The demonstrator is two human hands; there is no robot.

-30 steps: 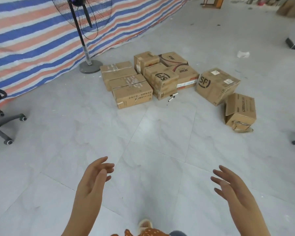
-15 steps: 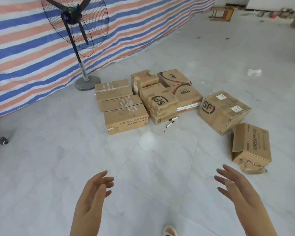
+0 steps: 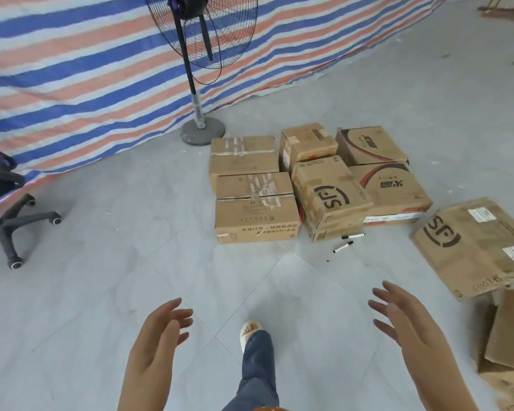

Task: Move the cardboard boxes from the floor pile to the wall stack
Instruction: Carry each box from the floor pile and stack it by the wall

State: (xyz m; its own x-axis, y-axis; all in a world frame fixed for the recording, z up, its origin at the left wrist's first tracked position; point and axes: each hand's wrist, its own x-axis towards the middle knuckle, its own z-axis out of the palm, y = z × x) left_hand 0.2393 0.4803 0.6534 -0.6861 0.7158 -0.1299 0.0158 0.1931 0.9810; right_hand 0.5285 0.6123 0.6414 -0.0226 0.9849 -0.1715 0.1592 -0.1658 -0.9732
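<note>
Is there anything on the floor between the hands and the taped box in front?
Nothing visible: only bare floor lies between the open left hand, right hand and the taped box. Two markers lie off to its right.

Left hand (image 3: 158,336) raised forward, palm turned inward, fingers (image 3: 178,317) loosely spread and holding nothing, right hand (image 3: 410,324) raised alongside well apart, palm facing inward, fingers straight and splayed, both forearms bare
</note>
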